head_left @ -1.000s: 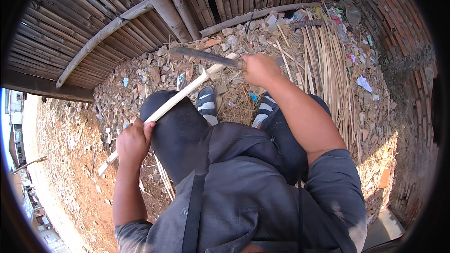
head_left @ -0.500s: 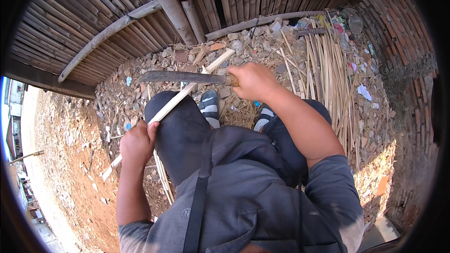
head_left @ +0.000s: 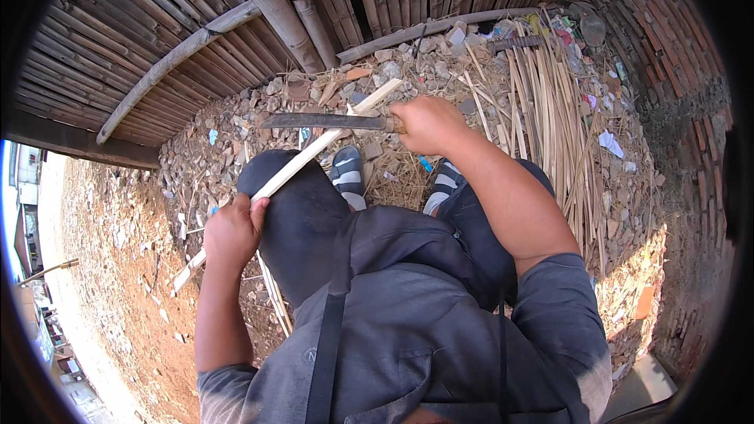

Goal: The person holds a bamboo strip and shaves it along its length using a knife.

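Hands both curled around something: left hand [head_left: 233, 232] clamps a pale strip [head_left: 302, 159] toward its lower end, thumb up along it; right hand [head_left: 430, 126] is wrapped round a knife [head_left: 322, 121] by its handle. Strip runs slanted across the left knee [head_left: 275, 169], far end up past the blade, near end sticking out beyond the left fist; the bit inside that fist is hidden, as are most left fingertips. Blade crosses over the strip near a small raised sliver or knot, hard to make out which; can't tell if edge is touching or just above. Dull blade tip half blends into the rubble [head_left: 236, 126]. Only a short piece of handle shows, rest covered by right fingers. Left sandal [head_left: 346, 173] partly cut off by the leg, right sandal [head_left: 442, 180] more so. Pile of strips [head_left: 550, 110] on the ground to the right, its lower part blocked by right forearm and knee; a few more loose strips [head_left: 273, 290] go under the left leg, ends not visible. Brick wall [head_left: 675, 39] and bamboo wall [head_left: 181, 55] cut by the black lens rim; far left glare washes out detail.
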Action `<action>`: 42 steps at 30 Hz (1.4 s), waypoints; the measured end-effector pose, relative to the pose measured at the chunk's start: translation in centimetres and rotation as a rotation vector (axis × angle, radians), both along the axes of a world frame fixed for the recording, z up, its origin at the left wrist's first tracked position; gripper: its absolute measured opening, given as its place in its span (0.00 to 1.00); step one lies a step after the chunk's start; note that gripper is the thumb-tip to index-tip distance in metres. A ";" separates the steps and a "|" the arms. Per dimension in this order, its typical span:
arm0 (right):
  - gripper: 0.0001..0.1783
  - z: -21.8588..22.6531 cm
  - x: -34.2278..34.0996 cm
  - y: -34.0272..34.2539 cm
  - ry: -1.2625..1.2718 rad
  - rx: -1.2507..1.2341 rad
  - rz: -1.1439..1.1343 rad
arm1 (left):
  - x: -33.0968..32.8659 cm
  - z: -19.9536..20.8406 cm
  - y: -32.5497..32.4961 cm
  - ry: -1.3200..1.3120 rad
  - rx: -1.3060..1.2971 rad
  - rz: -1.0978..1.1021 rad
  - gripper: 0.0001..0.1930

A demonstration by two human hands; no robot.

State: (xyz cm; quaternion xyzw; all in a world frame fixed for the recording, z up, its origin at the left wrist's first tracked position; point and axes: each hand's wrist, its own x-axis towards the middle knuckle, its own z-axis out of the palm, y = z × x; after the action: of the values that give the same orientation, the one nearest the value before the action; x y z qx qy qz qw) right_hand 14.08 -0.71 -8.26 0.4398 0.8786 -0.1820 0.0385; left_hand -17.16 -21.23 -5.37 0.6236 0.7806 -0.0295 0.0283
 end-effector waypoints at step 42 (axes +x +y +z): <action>0.22 -2.3 0.1 1.1 0.240 -0.054 -0.002 | -0.2 0.1 0.6 -0.094 0.022 -0.067 0.22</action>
State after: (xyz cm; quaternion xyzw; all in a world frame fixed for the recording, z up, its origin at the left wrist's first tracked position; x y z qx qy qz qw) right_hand 14.18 0.35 -10.54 0.4144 0.8713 -0.2570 -0.0550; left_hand -17.35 -20.62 -5.25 0.6504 0.7574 0.0075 0.0569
